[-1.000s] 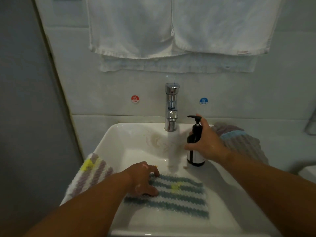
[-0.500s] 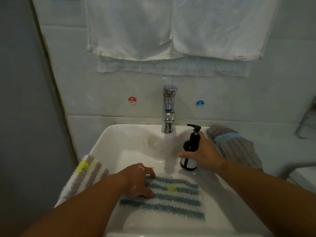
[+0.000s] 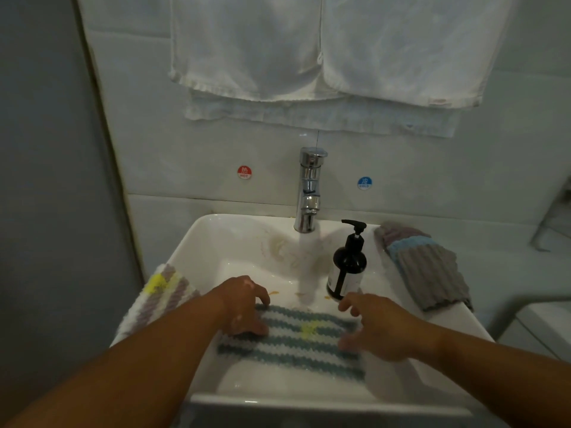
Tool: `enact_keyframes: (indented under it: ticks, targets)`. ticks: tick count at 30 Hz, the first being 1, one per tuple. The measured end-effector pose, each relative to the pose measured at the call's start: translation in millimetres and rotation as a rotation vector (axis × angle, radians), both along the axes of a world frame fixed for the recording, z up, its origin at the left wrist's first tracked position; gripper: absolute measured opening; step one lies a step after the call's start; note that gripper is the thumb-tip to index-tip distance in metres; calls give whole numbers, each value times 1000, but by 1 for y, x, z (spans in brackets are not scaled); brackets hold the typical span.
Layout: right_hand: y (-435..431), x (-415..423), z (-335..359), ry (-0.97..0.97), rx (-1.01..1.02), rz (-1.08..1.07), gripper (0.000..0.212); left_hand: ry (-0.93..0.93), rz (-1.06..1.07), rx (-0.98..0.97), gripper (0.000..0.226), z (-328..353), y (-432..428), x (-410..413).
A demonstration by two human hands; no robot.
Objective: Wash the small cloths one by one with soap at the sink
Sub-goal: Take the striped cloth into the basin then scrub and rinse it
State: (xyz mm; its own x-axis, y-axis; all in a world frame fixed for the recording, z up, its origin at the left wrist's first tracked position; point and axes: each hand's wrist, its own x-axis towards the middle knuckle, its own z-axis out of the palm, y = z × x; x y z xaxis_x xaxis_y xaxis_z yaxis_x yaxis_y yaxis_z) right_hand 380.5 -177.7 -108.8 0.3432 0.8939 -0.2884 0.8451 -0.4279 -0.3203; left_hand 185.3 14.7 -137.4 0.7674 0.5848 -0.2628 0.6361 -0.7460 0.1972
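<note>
Sink (image 3: 222, 239): right grip (image 3: 380, 330), spread, now off the soap bottle (image 3: 349, 267) at one o'clock, reaches the cloth (image 3: 296, 344); left grip (image 3: 244, 307) presses it; scrubbing likely next.

A home bathroom: white basin (image 3: 216, 242), chrome tap (image 3: 309, 193), hanging towels (image 3: 309, 50), tiled wall (image 3: 509, 168).

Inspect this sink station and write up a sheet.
Surface: white ceramic sink basin, wet; water runs from the chrome tap.
Job's things: blue-and-white striped cloth flat in the basin; black pump soap bottle upright right of the water; purple-striped cloth on left rim; grey ribbed cloth on right rim.
Clutter: small orange specks on the basin floor.
Grippers: left hand on the striped cloth's left end, grip unclear; right hand open over its right end.
Cables: nothing seen.
Surroundings: white towels hanging above; red hot sticker and blue cold sticker flank the tap.
</note>
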Motion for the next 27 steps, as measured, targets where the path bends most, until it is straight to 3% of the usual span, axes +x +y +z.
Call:
enact_keyframes:
  ticks: [3, 7, 12, 18, 21, 27]
  targets:
    - [11, -4, -11, -73, -76, 50, 66, 5, 12, -21, 63, 0, -3, -2]
    - [22, -5, -26, -119, -94, 50, 43, 0, 19, -18, 62, 0, -4, -4]
    - [21, -6, -34, -91, -37, 31, 24, 7, 0, -47, 42, -2, -9, -1]
    - [22, -2, -22, 233, 75, -104, 13, -74, 36, -98, 25, 1, -14, 3]
    - [23, -2, -13, 435, 164, -165, 14, -243, 118, -209, 8, 10, -15, 7]
    - [39, -15, 22, 884, 443, -272, 20, -685, 324, -560, 11, 47, -22, 14]
